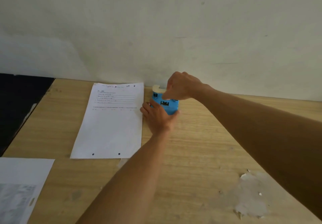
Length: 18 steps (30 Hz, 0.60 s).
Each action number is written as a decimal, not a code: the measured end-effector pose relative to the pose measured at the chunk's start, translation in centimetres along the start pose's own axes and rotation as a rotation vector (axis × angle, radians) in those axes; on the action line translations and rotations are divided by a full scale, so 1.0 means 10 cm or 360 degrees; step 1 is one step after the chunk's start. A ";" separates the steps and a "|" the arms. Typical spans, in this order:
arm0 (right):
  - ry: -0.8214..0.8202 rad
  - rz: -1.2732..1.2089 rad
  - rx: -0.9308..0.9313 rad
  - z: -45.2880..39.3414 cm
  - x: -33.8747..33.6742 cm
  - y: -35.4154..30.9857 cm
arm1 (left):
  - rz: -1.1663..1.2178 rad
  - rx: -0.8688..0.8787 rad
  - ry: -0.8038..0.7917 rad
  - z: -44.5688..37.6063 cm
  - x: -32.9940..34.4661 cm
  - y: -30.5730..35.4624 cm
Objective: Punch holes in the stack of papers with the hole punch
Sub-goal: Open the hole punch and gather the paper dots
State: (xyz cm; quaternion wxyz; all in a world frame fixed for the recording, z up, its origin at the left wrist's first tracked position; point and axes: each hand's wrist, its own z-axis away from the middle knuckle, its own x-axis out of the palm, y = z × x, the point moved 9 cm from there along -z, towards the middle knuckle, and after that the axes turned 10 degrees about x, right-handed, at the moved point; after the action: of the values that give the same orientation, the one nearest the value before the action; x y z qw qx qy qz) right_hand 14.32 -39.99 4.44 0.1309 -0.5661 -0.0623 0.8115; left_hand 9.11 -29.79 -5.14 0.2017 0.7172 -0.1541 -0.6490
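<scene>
A blue hole punch [166,104] with a cream handle stands tipped up at the back of the wooden table, near the wall. My left hand [157,117] grips its lower end from the front. My right hand [181,86] holds its upper part, fingers pinched at the handle. Just left of the punch lies the white stack of papers [111,126], printed text on its far half. Two punched holes show near its close edge and two near its far edge. Neither hand touches the papers.
The wooden table [191,154] meets a pale wall behind. Another sheet [20,189] lies at the near left corner. A patch of peeled veneer [252,196] marks the near right. A dark gap [17,101] borders the table's left edge.
</scene>
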 end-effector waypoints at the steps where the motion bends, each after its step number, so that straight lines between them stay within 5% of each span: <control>1: -0.0009 0.0008 0.0001 -0.03 0.04 -0.01 | -0.0005 -0.0001 -0.0011 -0.02 0.03 -0.03; 12: 0.0187 -0.0348 -0.0104 0.21 -0.06 0.40 | 0.0061 0.0048 0.0121 0.26 -0.02 0.07; 16: 0.0331 -0.0543 0.0039 0.54 -0.11 1.05 | 0.0328 0.0510 0.0168 0.64 -0.10 0.46; 18: 0.0306 -0.0537 0.0143 0.75 -0.03 1.41 | 0.0570 0.0768 -0.0025 0.85 -0.01 0.70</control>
State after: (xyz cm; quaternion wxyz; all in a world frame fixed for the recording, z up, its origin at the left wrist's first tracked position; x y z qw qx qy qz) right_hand 5.42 -53.17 3.80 0.2957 -0.6160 -0.1072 0.7222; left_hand 0.93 -36.54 -2.26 0.1355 0.7008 -0.4293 -0.5533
